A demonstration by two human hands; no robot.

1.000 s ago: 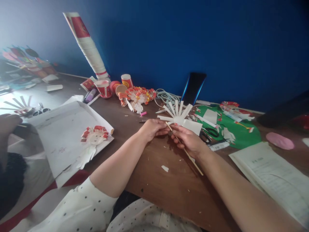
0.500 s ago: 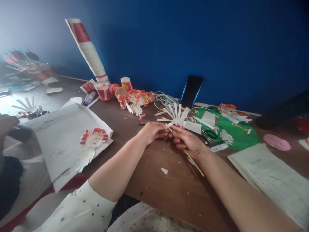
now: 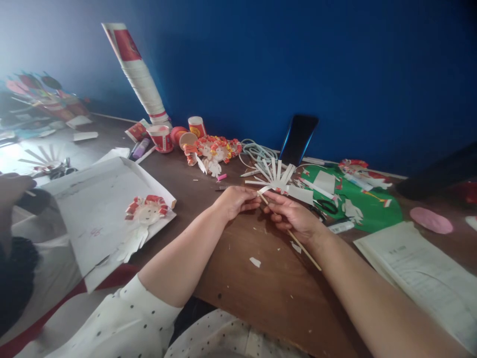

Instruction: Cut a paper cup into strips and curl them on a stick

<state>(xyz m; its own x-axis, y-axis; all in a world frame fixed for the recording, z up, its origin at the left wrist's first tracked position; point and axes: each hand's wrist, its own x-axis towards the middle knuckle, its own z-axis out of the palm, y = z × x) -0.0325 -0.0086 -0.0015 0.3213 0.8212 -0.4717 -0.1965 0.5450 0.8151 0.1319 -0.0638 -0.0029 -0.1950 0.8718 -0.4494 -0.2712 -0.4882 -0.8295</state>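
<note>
Right now, the thin stick slants over the desk, its upper end between both hands: the left hand pinches at that tip, fingers bunched together, while the right hand has its fingers curled around the shaft. Just beyond them, the fringed white paper fans out, one strip bending down to the stick's tip (whether the left fingers grip that strip too, I can't tell). Close by on the right, black-handled scissors sit beside a green sheet strewn with scraps, and behind, a phone leans on the blue wall. Over on the left, a paper figure lies on a white envelope, with another person's hand at the far edge.
</note>
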